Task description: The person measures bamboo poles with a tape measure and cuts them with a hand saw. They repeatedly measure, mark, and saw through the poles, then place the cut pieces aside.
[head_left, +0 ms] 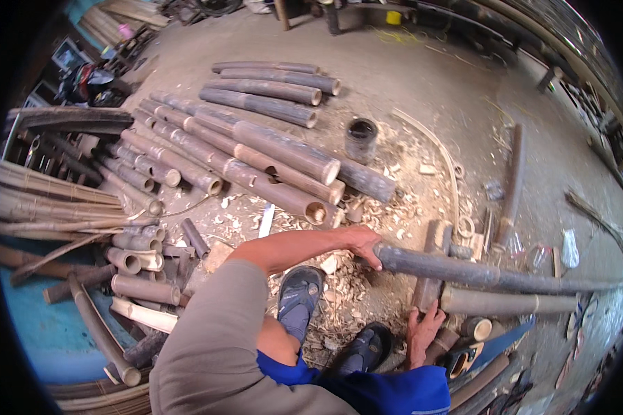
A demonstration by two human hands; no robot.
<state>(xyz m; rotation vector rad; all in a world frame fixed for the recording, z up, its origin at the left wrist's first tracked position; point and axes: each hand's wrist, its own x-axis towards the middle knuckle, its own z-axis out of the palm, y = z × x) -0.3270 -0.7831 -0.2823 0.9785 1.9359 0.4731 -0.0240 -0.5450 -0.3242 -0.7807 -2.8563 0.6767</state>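
My left hand (363,245) is closed round the near end of a long dark bamboo pole (464,270). The pole stretches away to the right and crosses over a shorter bamboo piece (428,294) lying beneath it. On the lower end of that shorter piece rests my right hand (423,335), its fingers apart. A paler bamboo pole (505,302) lies just right of my right hand, below the dark one. Close by are a short cut bamboo tube (476,328) and a handsaw (464,358) with a wooden handle, its blade pointing right.
Several bamboo poles (277,142) lie side by side ahead to the left. Cut tubes (145,289) and split strips are heaped at left. A dark can (361,140) stands among wood shavings (339,294). Another pole (511,187) lies at the right.
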